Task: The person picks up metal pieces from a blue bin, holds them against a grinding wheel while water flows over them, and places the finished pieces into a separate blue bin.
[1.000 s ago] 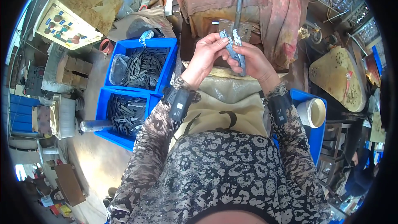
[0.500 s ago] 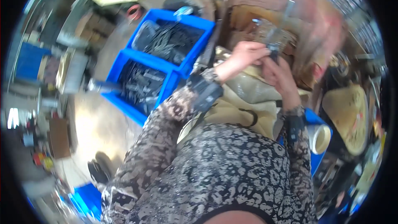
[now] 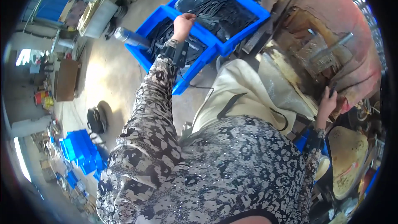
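My left hand (image 3: pixel 183 26) is above the shared wall of two blue bins, its thumb and fingers pinched together; whether anything is between them I cannot make out. The far bin (image 3: pixel 258 9) holds thin dark strips and a clear plastic bag. Shorter dark pieces fill the near bin (image 3: pixel 141 60). My right hand (image 3: pixel 326 107) is closed around a small black object (image 3: pixel 332 89), mostly hidden by the fingers. It is at the near side of a worn brown worktop, below a metal fixture (image 3: pixel 325 63) with a bar (image 3: pixel 338 45) slanting up from it.
A faded red cloth (image 3: pixel 323 6) covers the bench beyond the fixture. Cream fabric (image 3: pixel 236 79) lies over my lap. A cylindrical bottle (image 3: pixel 130 37) leans at the near bin's left side. Stacked blue bins (image 3: pixel 83 149) and a dark shoe (image 3: pixel 96 120) are on the floor at left.
My hands were together at the fixture and are now apart. The left has swung left to above the bins; the right has drawn back toward me with the black object. The view has turned left.
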`<state>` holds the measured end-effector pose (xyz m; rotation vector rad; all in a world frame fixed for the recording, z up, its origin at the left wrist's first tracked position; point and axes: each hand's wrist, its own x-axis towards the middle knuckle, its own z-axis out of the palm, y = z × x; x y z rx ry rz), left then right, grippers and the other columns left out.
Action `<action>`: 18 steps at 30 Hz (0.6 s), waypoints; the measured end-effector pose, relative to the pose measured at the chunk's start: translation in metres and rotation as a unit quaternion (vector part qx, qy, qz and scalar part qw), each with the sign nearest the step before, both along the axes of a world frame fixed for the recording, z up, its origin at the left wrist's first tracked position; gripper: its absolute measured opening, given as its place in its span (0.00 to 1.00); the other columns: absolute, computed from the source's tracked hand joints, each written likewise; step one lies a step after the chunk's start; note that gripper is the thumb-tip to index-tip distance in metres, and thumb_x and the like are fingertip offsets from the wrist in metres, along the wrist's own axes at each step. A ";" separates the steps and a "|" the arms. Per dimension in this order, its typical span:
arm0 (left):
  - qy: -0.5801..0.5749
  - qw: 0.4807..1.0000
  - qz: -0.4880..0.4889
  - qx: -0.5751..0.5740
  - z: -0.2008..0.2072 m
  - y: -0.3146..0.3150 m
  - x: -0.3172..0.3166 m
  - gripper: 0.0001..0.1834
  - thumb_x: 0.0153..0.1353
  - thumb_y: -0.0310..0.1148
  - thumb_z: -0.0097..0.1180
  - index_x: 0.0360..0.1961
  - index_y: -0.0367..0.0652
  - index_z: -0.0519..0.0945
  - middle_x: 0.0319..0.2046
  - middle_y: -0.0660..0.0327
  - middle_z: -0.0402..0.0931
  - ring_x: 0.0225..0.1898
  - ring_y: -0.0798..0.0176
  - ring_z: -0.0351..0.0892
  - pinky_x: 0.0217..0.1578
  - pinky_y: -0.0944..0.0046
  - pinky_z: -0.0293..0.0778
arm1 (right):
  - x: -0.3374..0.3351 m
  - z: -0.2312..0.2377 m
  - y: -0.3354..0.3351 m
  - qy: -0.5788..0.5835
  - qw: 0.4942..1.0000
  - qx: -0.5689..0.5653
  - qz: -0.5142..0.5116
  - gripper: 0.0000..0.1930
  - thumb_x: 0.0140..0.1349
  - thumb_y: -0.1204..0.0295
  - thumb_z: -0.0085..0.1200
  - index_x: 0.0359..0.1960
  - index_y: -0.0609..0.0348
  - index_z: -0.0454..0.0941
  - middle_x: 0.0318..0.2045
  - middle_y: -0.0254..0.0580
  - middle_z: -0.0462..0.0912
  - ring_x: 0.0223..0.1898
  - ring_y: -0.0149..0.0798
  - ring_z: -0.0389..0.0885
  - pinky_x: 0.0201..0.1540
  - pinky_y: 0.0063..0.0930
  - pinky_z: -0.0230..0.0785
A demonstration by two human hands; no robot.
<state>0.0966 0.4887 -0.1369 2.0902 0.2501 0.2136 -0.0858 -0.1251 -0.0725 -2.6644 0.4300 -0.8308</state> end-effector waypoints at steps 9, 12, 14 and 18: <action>0.050 0.987 0.024 0.149 -0.046 0.035 -0.071 0.10 0.52 0.37 0.58 0.34 0.48 0.86 0.33 0.53 0.83 0.38 0.50 0.82 0.41 0.55 0.77 | -0.002 -0.005 -0.004 0.049 0.997 0.057 -0.008 0.16 0.64 0.60 0.55 0.39 0.63 0.76 0.30 0.56 0.80 0.31 0.55 0.79 0.36 0.40 0.69; -0.126 0.975 0.007 0.181 -0.010 -0.021 -0.050 0.07 0.55 0.34 0.57 0.33 0.46 0.83 0.32 0.54 0.79 0.36 0.48 0.79 0.37 0.51 0.75 | -0.002 0.001 -0.002 0.042 0.998 0.036 -0.001 0.16 0.64 0.60 0.55 0.39 0.63 0.76 0.30 0.56 0.80 0.31 0.55 0.79 0.36 0.40 0.69; -0.187 0.957 -0.065 0.214 0.005 -0.058 -0.019 0.06 0.53 0.32 0.56 0.30 0.45 0.82 0.30 0.53 0.78 0.36 0.48 0.79 0.35 0.51 0.75 | -0.001 0.004 -0.009 0.062 0.997 0.041 -0.012 0.16 0.64 0.61 0.55 0.40 0.64 0.76 0.30 0.57 0.80 0.33 0.58 0.78 0.37 0.41 0.69; -0.108 0.852 -0.189 0.476 -0.013 -0.093 0.036 0.07 0.46 0.31 0.56 0.27 0.45 0.83 0.32 0.57 0.78 0.37 0.52 0.78 0.32 0.52 0.75 | 0.018 0.018 0.008 0.015 0.999 -0.028 0.002 0.18 0.65 0.60 0.54 0.42 0.67 0.75 0.34 0.61 0.80 0.35 0.60 0.78 0.38 0.42 0.69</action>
